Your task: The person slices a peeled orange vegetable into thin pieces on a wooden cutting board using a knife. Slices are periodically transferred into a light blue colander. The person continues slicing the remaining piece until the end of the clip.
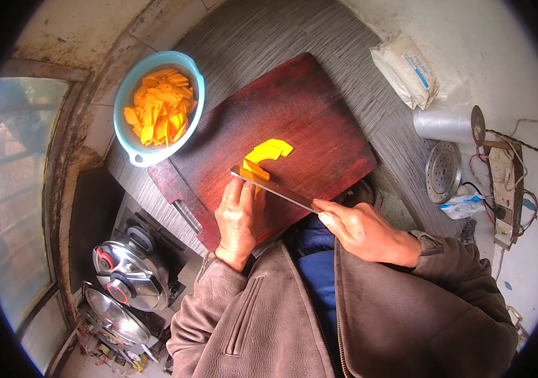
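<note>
A dark red wooden cutting board [292, 99] lies at an angle in front of me. My right hand [368, 231] grips a knife [281, 191] near the board's front edge, its blade pointing up and left. Beside the blade's far end, my left hand [238, 219] presses with bent fingertips on an orange piece of what looks like pumpkin [259, 191]; fingers and blade hide most of it. Just beyond the blade, thin cut slices [269, 151] lie overlapped in a curved row on the wood.
A light blue colander [125, 113] full of orange slices [162, 108] stands at the board's upper left. A pressure cooker [134, 274] is at lower left. On the right are a wipes pack [406, 71], a plastic roll [444, 125], a perforated metal disc [444, 172] and a wired power strip [505, 193].
</note>
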Demonstrator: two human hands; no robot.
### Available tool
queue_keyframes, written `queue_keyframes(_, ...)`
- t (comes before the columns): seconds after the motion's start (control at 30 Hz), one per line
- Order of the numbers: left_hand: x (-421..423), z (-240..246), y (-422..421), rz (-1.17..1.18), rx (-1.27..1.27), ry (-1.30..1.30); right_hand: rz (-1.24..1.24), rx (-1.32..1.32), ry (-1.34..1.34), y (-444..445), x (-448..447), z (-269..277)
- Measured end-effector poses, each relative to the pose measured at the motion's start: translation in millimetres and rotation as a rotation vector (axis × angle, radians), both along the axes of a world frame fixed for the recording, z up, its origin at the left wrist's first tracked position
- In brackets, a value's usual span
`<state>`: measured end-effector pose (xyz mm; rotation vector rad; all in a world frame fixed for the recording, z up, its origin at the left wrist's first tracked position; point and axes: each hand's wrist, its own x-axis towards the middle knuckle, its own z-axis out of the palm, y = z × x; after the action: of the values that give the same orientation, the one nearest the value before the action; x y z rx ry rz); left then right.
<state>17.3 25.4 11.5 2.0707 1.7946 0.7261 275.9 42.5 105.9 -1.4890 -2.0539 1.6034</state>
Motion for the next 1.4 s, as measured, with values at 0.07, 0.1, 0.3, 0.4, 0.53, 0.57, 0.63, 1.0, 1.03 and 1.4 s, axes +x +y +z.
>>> queue_keyframes(0.07,-1,2,0,-0.005,-0.037,-0.015,0.009,-0.002,0.024,2,-3,-4)
queue_keyframes(0.1,-1,3,0,-0.004,-0.032,-0.015,0.017,0.036,0.014,3,-6,-8)
queue_keyframes(0.3,4,7,4,0.010,0.017,-0.044,-0.005,0.100,0.005,20,-42,-66)
queue_keyframes(0.4,4,9,4,0.012,0.013,-0.046,-0.071,0.091,0.052,20,-47,-79)
queue_keyframes(0.53,5,10,3,0.010,-0.012,-0.077,-0.159,0.013,0.126,25,-41,-79)
queue_keyframes(0.57,4,10,3,0.017,-0.028,-0.095,-0.182,0.003,0.146,26,-39,-77)
queue_keyframes(0.63,3,10,0,0.031,-0.038,-0.108,-0.238,-0.089,0.107,28,-33,-70)
queue_keyframes(1.0,-1,6,-2,0.002,-0.064,-0.076,0.013,-0.054,-0.024,8,-17,-10)
queue_keyframes(1.03,-1,5,-2,-0.004,-0.044,-0.073,0.006,-0.004,0.007,5,-16,-7)
queue_keyframes(1.4,0,3,-1,-0.006,-0.009,-0.074,0.006,0.019,-0.002,-2,-2,-4)
